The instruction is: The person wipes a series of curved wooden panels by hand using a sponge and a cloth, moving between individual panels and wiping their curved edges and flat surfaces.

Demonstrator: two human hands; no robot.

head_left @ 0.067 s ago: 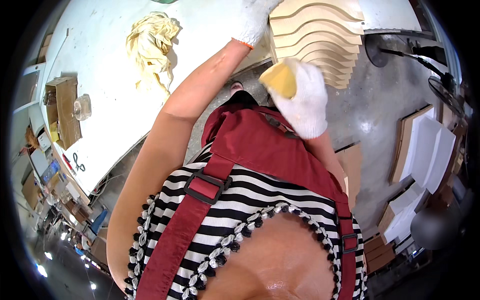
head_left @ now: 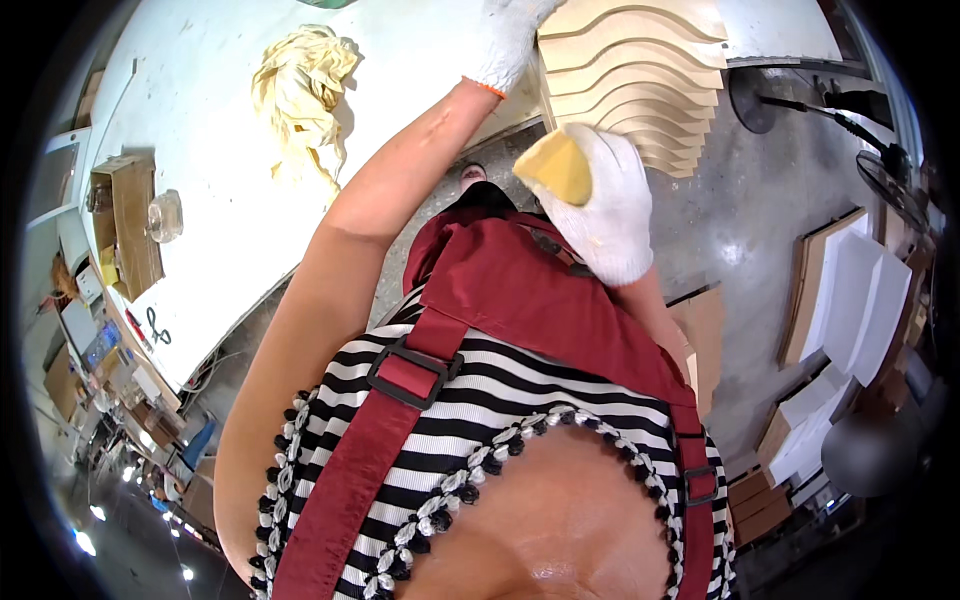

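My right hand (head_left: pixel 610 205), in a white knit glove, is closed around a yellow sanding pad (head_left: pixel 557 168) with a pointed corner. It is just on my side of a row of pale wooden pieces (head_left: pixel 625 65) with wavy edges, lined up one behind another at the table's edge. My left hand (head_left: pixel 505 45), gloved in white with an orange cuff, reaches to the left side of those pieces at the far end. The upper frame edge cuts off its fingers, so their grip is hidden.
On the white table (head_left: pixel 210 90) lie a crumpled cream cloth (head_left: pixel 305 85), an open cardboard box (head_left: pixel 135 225), a roll of clear tape (head_left: pixel 165 215) and black-handled scissors (head_left: pixel 157 324). A black fan (head_left: pixel 755 100) stands at the right. White panels (head_left: pixel 850 290) lean on the right.
My right hand has shifted slightly toward me with the yellow sanding pad, away from the wooden pieces. The left arm has stayed in place.
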